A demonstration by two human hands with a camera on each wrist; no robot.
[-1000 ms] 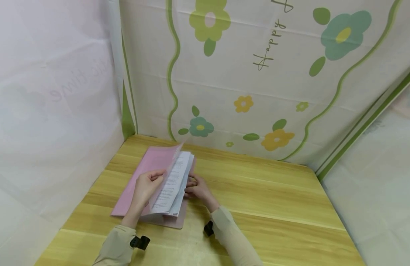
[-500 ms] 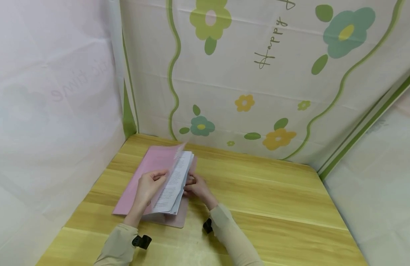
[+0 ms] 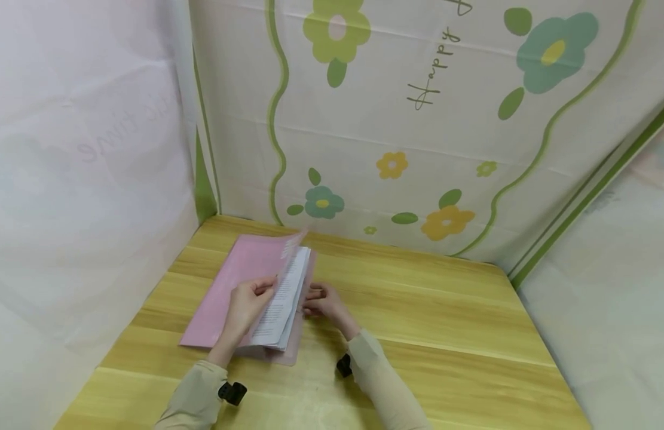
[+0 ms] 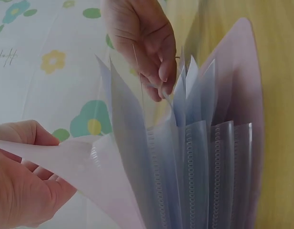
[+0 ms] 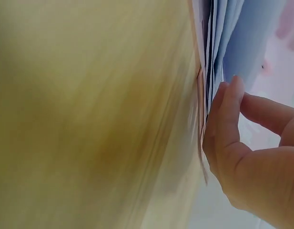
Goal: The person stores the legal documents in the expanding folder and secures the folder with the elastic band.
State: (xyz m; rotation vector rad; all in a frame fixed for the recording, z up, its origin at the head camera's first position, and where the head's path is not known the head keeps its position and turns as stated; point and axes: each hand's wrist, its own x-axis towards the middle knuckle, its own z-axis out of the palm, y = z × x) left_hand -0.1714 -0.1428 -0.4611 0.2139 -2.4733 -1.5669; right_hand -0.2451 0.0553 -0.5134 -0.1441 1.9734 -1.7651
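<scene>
A pink folder (image 3: 232, 278) with clear inner sleeves (image 4: 197, 148) and printed sheets (image 3: 278, 313) lies on the table. My left hand (image 3: 248, 304) pinches the edge of its front cover, which stands raised and bends to the right; in the left wrist view this cover curls away from the sleeves. My right hand (image 3: 327, 303) is at the right edge of the sheets, its thumb and fingertips together on a page edge in the left wrist view. Several sleeves stand fanned apart there. The back cover (image 4: 247, 86) lies beneath, on the table side.
The wooden table (image 3: 418, 334) extends to the right of the folder. A white flowered cloth (image 3: 396, 107) hangs along the back edge, with plain cloth walls on both sides. Black wrist cameras (image 3: 232, 393) are strapped to both wrists.
My left hand has moved slightly right with the cover edge, and fewer printed lines show. My right hand has shifted a little to the right, while more of the back cover shows beside the sheets.
</scene>
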